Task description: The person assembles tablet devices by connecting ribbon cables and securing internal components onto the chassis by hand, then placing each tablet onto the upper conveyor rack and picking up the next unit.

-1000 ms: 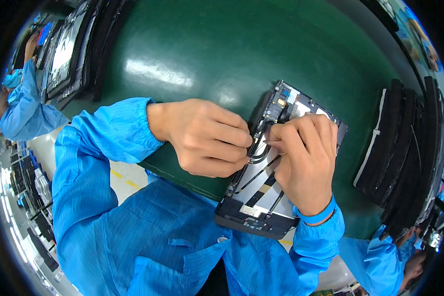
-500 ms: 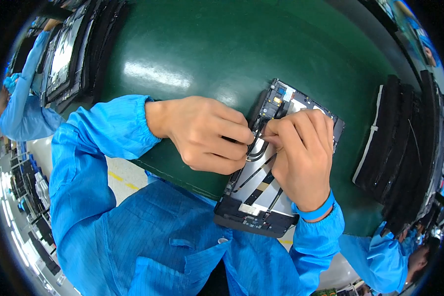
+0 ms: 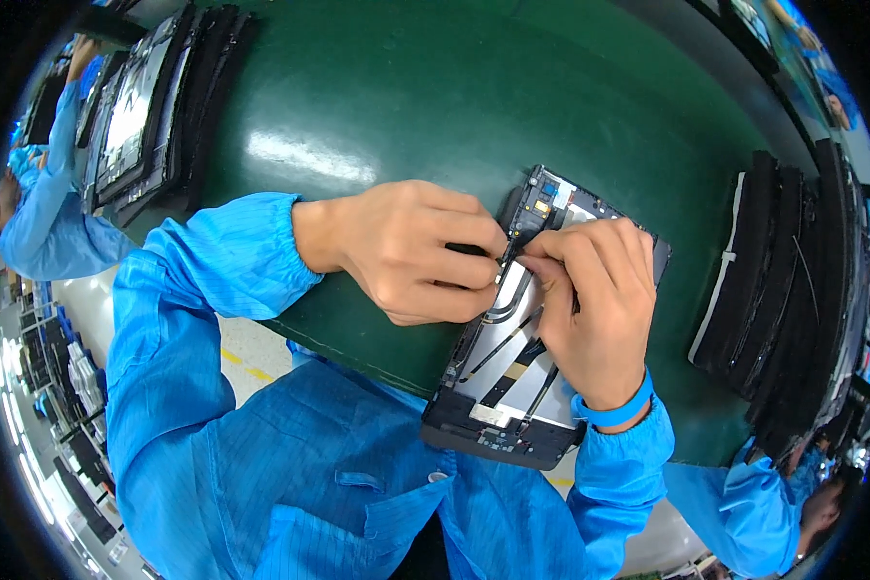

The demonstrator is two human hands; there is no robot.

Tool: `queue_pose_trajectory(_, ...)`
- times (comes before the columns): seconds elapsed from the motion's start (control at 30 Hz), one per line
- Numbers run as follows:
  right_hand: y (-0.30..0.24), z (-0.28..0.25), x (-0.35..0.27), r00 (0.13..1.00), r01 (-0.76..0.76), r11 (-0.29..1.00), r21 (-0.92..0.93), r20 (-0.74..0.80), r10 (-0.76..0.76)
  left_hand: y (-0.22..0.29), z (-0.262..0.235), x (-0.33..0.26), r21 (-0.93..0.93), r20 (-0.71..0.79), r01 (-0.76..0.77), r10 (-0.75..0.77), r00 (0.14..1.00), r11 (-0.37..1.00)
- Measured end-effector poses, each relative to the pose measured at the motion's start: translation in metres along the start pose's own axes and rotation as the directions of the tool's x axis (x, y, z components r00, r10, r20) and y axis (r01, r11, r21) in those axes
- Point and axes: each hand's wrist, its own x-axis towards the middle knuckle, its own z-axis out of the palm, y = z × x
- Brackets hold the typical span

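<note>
An opened tablet [image 3: 514,411] lies tilted on the green bench, its bottom end toward me. Inside show a silver battery area, black flat cables [image 3: 506,385] and a circuit board [image 3: 541,198] near the top. My left hand [image 3: 420,253] is closed, its fingertips meeting over the tablet's left edge. Thumb and index finger of my right hand [image 3: 599,300] pinch close beside them, above the upper inside of the tablet. Whatever either hand grips is hidden by the fingers. A blue band [image 3: 617,410] circles my right wrist.
The green bench top [image 3: 387,97] spreads around the tablet. Upright tablet-like panels [image 3: 140,116] stand in a row at the far left. Black padded slabs [image 3: 759,280] stand in a row at the right. Blue-sleeved people are at both sides, one sleeve [image 3: 53,227] at the left.
Both hands stay at the same spot on the tablet. The right thumb and index finger have shifted slightly, and the left fingers have curled closer to the edge.
</note>
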Motion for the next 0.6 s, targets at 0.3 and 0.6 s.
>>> queue_pose_trajectory(0.3, 0.010, 0.001, 0.008, 0.992, -0.090, 0.995, 0.045, -0.084, 0.094, -0.014, 0.008, 0.000, 0.076, -0.027, 0.016, -0.014, 1.000, 0.997)
queue_pose_trajectory(0.6, 0.015, 0.003, 0.007, 0.976, -0.189, 0.967, 0.171, -0.079, 0.204, -0.014, 0.006, 0.000, 0.030, -0.027, -0.072, 0.073, 0.997, 0.997)
